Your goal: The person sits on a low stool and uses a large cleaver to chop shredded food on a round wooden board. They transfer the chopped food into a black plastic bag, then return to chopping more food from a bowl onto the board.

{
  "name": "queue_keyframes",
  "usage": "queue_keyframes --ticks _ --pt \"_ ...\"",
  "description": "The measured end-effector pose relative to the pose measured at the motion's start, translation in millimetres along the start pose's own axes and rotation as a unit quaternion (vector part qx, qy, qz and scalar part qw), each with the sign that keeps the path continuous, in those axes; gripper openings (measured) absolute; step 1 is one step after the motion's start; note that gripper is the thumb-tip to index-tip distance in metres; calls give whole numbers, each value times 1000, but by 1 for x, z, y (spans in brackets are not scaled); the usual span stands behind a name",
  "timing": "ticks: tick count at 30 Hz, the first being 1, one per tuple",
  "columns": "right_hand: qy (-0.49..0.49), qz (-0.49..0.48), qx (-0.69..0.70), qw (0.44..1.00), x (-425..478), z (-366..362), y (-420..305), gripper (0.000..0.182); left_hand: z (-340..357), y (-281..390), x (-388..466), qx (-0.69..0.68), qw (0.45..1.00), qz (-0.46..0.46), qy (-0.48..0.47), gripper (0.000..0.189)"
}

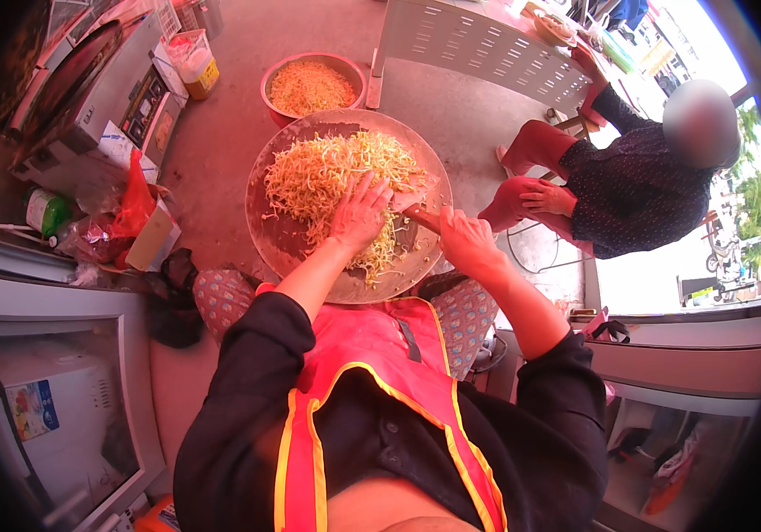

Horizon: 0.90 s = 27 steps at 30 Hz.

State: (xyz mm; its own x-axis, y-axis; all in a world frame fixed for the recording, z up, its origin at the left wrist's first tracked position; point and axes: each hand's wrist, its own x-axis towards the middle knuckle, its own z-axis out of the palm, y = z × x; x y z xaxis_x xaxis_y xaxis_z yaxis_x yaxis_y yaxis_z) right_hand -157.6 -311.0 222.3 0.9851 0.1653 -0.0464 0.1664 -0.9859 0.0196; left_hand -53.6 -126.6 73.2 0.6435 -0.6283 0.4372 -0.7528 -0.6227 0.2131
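Note:
A heap of bean sprouts is piled on a large round chopping board in front of my apron. My left hand lies palm down on the near side of the heap, fingers a little apart and pointing away from me. In my right hand is the wooden handle of a knife, probably a cleaver. Its broad blade points left into the sprouts by my left fingertips, and sprouts and glare hide part of it. Shorter sprout pieces lie along the near right of the board.
Beyond the board stands a basin full of chopped yellowish bits. A seated person is at the right, beside a perforated metal table. Bags and a cardboard box crowd the left, near a metal appliance.

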Motion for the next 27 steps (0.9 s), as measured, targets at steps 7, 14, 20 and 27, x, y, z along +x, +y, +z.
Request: queue_keyframes --ticks 7,14,20,27 --pt "-41 -38 -107 993 11 -39 13 20 12 3 2 22 998 -49 -17 52" --pt "-90 -96 -156 979 21 -114 19 23 27 3 6 62 993 -73 -69 53" --pt "-129 -46 -131 982 14 -186 19 26 16 6 4 73 984 -87 -135 59" --pt "-82 -29 25 996 19 -180 30 23 -12 11 -11 33 988 -78 -131 68"
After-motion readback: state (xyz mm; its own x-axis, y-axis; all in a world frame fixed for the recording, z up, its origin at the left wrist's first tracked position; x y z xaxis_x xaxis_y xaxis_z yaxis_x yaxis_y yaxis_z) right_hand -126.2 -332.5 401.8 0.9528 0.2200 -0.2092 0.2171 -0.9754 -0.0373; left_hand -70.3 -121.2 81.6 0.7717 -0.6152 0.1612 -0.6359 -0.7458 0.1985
